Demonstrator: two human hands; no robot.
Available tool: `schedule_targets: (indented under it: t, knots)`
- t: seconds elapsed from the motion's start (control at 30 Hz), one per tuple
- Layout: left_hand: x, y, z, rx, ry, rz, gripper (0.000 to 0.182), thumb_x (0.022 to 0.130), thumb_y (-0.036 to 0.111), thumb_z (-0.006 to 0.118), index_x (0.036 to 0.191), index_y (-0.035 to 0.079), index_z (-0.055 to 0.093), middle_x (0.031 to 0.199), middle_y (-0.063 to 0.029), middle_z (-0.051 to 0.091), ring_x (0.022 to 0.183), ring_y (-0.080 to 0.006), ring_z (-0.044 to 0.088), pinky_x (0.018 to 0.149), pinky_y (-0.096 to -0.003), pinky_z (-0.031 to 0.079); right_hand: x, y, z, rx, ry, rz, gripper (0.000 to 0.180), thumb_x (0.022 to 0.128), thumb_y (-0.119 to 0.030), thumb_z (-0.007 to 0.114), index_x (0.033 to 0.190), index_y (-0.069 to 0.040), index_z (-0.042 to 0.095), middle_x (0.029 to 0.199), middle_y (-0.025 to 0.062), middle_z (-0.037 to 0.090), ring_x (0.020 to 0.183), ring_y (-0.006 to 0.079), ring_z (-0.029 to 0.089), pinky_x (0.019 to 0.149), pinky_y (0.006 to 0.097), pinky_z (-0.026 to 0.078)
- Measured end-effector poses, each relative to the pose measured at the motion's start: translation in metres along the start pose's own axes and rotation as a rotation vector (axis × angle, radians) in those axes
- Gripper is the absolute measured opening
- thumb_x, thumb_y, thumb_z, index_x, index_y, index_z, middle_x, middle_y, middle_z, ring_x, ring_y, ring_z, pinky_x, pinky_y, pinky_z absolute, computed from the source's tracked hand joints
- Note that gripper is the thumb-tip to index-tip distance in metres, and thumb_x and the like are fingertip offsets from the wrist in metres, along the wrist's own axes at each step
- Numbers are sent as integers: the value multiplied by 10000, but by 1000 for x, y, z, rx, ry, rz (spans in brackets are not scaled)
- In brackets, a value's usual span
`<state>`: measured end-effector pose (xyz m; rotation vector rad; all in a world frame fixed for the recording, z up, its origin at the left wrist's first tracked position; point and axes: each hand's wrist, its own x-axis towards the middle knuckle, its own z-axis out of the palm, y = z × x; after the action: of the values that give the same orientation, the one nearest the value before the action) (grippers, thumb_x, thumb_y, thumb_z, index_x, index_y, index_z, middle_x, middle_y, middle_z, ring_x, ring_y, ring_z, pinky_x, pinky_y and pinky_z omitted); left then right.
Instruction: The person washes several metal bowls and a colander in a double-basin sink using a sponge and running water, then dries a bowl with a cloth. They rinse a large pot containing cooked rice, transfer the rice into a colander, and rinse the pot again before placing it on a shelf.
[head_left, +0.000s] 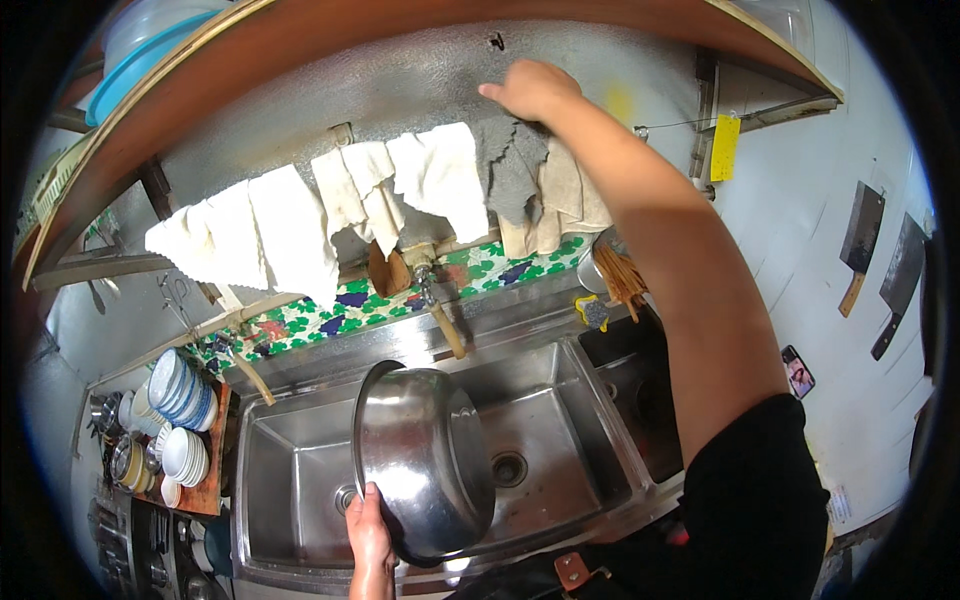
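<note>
My left hand (369, 536) grips the rim of a large stainless steel basin (427, 450), its thumb over the edge. The basin is tilted on its side above the two-bowl steel sink (279, 517), with its mouth turned to the left. My right hand (536, 90) is raised against the metal wall, just above a grey cloth (517, 169) on the hanging line. One digit points left, while the other fingers are bent out of sight, so whether they touch the cloth is unclear. White towels (292, 225) and beige cloths (562, 191) hang on either side of it.
A tap with a hose (448, 330) projects over the sink's divider; another hose (255, 381) hangs at left. Stacked bowls (180, 394) crowd a wooden board. Chopsticks (619, 274) and a scrub sponge (592, 313) sit at right. Cleavers (862, 225) hang on the wall. A shelf (360, 37) juts overhead.
</note>
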<state>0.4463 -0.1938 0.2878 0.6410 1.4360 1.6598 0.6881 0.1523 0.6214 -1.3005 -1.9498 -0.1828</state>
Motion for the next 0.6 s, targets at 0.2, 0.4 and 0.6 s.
schedule_targets:
  t: [0.2,0.4,0.6]
  knots:
    - [-1,0,2,-110,48,5,260,938,271,510,900,25,583,815,-23,597,714,-106,524,653,-256,416,-32,-32,42,-216,3,-162,384,792,-415,615,828,-40,685,862,158,666,856,317,634,739,435,502]
    - [-5,14,10,-160,-76,-11,439,904,371,509,1096,-21,544,1048,-115,573,942,-217,525,873,-352,394,-55,-49,34,385,132,-110,256,725,-330,667,787,-81,670,690,111,638,655,282,616,656,415,484]
    - [-3,19,18,31,-28,-28,440,916,302,496,1131,-82,505,1099,-172,551,979,-271,525,870,-392,413,-147,-55,28,1466,501,-119,144,776,-98,579,663,-21,536,574,1,456,571,63,403,498,265,335]
